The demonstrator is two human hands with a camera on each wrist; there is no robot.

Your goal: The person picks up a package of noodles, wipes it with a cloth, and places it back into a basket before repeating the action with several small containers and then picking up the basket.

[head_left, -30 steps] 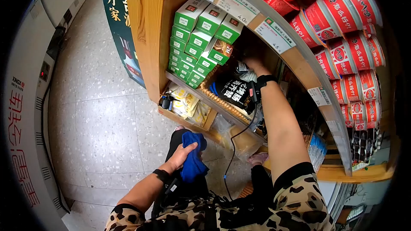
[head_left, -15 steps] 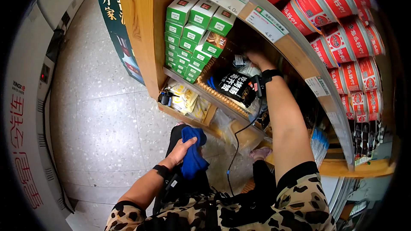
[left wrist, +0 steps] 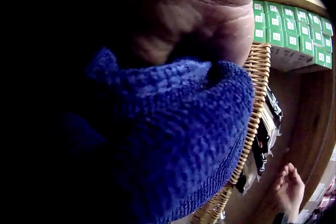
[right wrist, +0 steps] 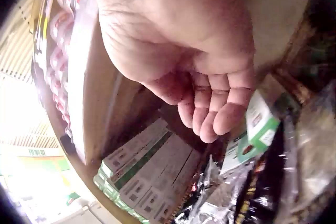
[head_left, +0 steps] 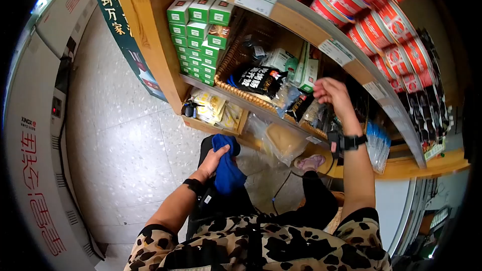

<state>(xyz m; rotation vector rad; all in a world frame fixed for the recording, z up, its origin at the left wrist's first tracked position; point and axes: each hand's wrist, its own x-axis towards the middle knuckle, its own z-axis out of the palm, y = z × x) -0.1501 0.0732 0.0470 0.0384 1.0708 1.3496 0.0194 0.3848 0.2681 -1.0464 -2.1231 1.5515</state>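
Observation:
My left hand (head_left: 213, 161) grips a bunched blue cloth (head_left: 230, 176) over my knee. In the left wrist view the cloth's ribbed weave hangs below the palm. My right hand (head_left: 333, 97), holding nothing, hovers at the shelf front with its fingers loosely bent. Just beside its fingertips stands a long green-and-white box (head_left: 310, 74) inside a wicker basket (head_left: 240, 92). A black packet with white lettering (head_left: 258, 81) lies in the same basket among clear plastic bags. From the right wrist, the curled fingers appear above more boxes (right wrist: 261, 121) and shiny packets.
Green boxes (head_left: 193, 37) are stacked left of the basket. Below, a carton (head_left: 236, 129) holds yellow packets (head_left: 211, 106). Red tubs (head_left: 374, 35) crowd the upper shelf, whose edge carries price tags (head_left: 255, 1). A white cabinet (head_left: 35, 145) lines the left side. A cable (head_left: 286, 180) hangs near my legs.
My right hand has come out of the back of the basket toward me and to the right, uncovering the boxes there. The left hand keeps holding the cloth. The head view has shifted.

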